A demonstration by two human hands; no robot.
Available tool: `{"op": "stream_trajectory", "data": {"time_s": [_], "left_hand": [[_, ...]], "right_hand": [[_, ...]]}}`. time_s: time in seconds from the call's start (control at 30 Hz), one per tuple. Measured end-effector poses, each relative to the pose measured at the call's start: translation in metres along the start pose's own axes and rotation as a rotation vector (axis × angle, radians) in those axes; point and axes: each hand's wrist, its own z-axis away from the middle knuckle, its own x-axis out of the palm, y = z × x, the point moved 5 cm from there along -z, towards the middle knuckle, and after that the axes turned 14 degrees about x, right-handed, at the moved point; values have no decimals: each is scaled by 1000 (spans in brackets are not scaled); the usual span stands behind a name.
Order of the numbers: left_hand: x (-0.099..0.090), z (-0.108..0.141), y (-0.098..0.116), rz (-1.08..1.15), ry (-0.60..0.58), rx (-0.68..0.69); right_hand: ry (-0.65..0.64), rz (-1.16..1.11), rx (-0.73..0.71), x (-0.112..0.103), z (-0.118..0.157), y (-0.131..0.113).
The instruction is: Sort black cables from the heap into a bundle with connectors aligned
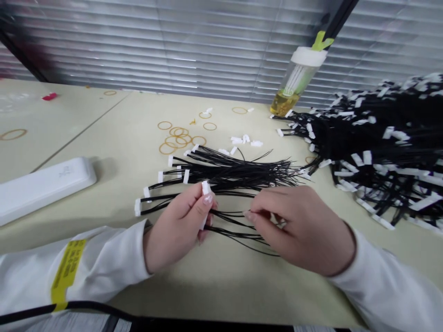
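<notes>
My left hand point(183, 221) pinches a white plastic connector point(206, 187) between thumb and fingers, low over the table. Thin black wires point(235, 227) run from this connector to the right. My right hand point(294, 226) is closed, with thumb and forefinger pinched on one of those wires; its other fingers are curled and partly hidden. Just behind both hands lies a loose row of black wire harnesses point(228, 173), their white connectors point(137, 207) to the left and bare wire ends to the right.
A large heap of black harnesses point(380, 143) fills the right side. Rubber bands point(178, 138) and loose white connectors point(245, 138) lie behind the row. A bottle with yellow liquid point(297, 80) stands by the blinds. A white power bank point(44, 186) is at left.
</notes>
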Motion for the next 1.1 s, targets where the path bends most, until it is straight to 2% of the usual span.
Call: {"op": "stream_trajectory", "data": {"time_s": [0.07, 0.17, 0.3, 0.43, 0.7, 0.83, 1.1], "left_hand": [[-2, 0, 0, 34, 30, 25], [-4, 0, 0, 40, 55, 74], [-4, 1, 1, -11, 55, 120], [-2, 3, 6, -90, 1, 187], [1, 5, 12, -222, -83, 246], [2, 6, 12, -263, -108, 251], [3, 7, 12, -308, -143, 257]], "right_hand": [[-114, 15, 41, 9, -1, 4], [-199, -24, 66, 16, -4, 5], [-305, -198, 119, 23, -5, 1], [-385, -403, 235, 31, -5, -1], [-432, -576, 283, 40, -6, -7], [-430, -572, 322, 41, -6, -7], [-444, -553, 285, 42, -5, -9]]}}
